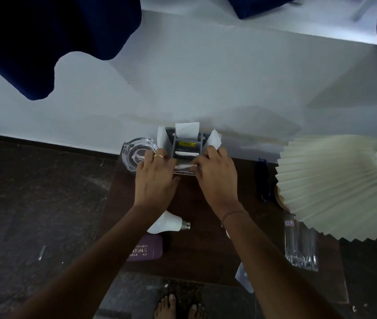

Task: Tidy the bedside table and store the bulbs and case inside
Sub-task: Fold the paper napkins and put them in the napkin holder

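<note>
Both hands reach to the back of the dark wooden bedside table point(206, 249). My left hand point(156, 176) and my right hand point(215, 178) meet at a grey open-flapped box point(186, 143) with white flaps, standing against the wall. Between the fingertips lies a thin white item; which hand pinches it I cannot tell. A white bulb point(168, 223) lies on its side near the table's front left, partly under my left forearm. Next to it, at the front edge, lies a purple spectacle case point(147, 250) with white lettering.
A glass ashtray point(136, 150) sits left of the box. A pleated cream lampshade point(334, 185) covers the right side, with a dark blue object point(263, 180) beside it. A tall clear glass point(300, 245) stands front right. Bare feet point(180, 306) on the dark floor below.
</note>
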`<state>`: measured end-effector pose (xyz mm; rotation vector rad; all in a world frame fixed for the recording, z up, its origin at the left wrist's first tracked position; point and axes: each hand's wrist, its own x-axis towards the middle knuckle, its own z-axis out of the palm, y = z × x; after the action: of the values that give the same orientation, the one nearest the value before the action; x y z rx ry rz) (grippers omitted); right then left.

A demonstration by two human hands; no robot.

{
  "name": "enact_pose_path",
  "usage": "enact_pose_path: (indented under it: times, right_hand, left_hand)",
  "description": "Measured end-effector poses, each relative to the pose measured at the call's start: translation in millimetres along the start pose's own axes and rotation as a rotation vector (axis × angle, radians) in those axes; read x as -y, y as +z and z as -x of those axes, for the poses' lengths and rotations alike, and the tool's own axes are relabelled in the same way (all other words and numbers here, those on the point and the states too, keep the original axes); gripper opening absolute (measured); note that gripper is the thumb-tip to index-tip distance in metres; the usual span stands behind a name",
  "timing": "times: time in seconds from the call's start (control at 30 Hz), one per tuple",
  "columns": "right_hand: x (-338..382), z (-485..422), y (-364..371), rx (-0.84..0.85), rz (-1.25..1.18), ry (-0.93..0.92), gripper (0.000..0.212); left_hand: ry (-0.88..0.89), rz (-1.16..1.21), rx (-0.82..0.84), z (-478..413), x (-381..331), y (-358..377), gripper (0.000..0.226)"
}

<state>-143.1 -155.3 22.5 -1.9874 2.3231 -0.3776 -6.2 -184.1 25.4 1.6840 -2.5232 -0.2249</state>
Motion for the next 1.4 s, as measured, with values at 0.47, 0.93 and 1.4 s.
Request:
enact_pose_path:
  times: [0.47, 0.93, 1.4]
  right_hand:
    - [-4.9, 2.0, 2.0, 0.094, -0.053, 0.031, 0.027]
    - [-12.4, 50.4, -19.5, 0.061, -0.214, 0.156, 0.031]
    - [-8.8, 115.6, -11.8, 0.122, -0.608, 0.388, 0.019]
  left_hand:
    - [-0.002, 0.047, -0.027, -7.8, 6.2, -5.6, 0.028]
    - [-0.209, 0.288, -0.038, 42.1, 4.3, -14.5, 0.034]
    - [-0.509, 0.501, 0.155, 76.1, 25.9, -0.7, 0.036]
